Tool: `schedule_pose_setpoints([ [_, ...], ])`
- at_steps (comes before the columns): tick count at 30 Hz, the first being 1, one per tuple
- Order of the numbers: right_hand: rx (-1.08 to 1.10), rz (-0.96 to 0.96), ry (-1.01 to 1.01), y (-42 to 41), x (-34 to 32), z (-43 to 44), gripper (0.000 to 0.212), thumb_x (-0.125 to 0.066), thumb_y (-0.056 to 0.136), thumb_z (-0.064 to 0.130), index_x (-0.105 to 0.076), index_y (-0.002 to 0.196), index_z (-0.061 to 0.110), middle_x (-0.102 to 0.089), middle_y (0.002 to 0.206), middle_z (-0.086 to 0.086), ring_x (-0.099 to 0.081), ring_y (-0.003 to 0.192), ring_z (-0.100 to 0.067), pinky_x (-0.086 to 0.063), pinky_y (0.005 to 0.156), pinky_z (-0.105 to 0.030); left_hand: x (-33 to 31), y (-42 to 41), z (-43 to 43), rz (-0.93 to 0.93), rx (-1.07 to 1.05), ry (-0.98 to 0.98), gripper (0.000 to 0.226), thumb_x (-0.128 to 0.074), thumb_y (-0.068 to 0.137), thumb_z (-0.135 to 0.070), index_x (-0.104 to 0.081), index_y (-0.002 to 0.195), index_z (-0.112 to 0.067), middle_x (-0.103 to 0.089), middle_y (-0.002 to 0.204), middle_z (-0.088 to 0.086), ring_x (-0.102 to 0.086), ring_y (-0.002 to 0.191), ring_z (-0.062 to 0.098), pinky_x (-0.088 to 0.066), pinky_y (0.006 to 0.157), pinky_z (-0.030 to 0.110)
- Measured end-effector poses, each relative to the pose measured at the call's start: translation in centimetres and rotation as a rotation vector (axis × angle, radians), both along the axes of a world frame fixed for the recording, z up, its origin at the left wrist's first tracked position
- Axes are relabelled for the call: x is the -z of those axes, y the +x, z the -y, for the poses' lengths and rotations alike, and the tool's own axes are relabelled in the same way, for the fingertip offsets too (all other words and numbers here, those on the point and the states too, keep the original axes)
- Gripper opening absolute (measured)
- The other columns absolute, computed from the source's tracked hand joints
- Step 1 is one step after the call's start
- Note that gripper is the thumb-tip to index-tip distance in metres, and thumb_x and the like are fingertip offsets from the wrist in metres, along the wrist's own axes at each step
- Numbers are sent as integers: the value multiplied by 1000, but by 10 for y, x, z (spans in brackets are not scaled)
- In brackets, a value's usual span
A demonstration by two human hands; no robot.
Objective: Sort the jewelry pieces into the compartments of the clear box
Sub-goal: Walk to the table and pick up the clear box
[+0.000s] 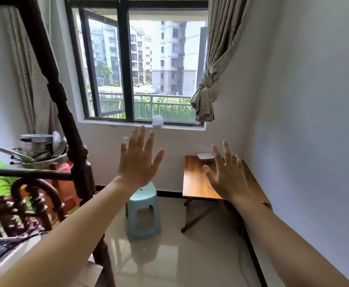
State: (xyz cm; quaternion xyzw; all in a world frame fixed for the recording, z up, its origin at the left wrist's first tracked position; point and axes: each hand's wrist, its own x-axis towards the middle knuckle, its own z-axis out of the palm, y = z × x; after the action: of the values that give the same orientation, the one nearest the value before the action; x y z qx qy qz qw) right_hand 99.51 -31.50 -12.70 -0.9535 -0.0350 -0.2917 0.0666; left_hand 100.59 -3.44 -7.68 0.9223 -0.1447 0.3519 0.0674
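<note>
Both my arms are stretched out in front of me in the head view. My left hand [138, 160] is raised with fingers spread, empty, its back toward me, in front of the wall under the window. My right hand [227, 172] is also spread and empty, held over a small wooden table [196, 179] by the right wall. A pale, flat box-like thing [205, 156] lies at the table's far edge; I cannot tell whether it is the clear box. No jewelry pieces are visible.
A light blue plastic stool [143, 212] stands on the tiled floor left of the table. A dark wooden bed frame [74, 154] fills the left side, with pots and clutter [37, 150] behind it. A glass jar [157, 121] sits on the window sill.
</note>
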Motion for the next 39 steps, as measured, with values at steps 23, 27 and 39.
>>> schedule_pose_setpoints([
  [23, 93, -95, 142, 491, 54, 81, 72, -39, 98, 58, -16, 157, 24, -6, 167, -13, -18, 150, -32, -21, 118, -52, 46, 513, 83, -141, 39, 71, 72, -18, 97, -58, -30, 150, -12, -24, 159, 18, -19, 147, 34, -19, 115, 57],
  [27, 86, -145, 157, 571, 56, 87, 72, -41, 98, 56, -16, 157, 24, -6, 166, -14, -19, 150, -33, -23, 119, -53, 47, 587, 87, -156, 24, 35, 70, -24, 97, -56, -33, 149, -11, -25, 158, 17, -21, 146, 35, -21, 115, 58],
  [39, 334, -179, 109, 727, 96, 116, 70, -39, 99, 55, -22, 157, 21, -9, 166, -15, -23, 148, -32, -22, 118, -47, 86, 836, 135, -241, 230, 41, 67, -28, 98, -54, -31, 149, -11, -21, 159, 20, -16, 146, 37, -17, 116, 55],
])
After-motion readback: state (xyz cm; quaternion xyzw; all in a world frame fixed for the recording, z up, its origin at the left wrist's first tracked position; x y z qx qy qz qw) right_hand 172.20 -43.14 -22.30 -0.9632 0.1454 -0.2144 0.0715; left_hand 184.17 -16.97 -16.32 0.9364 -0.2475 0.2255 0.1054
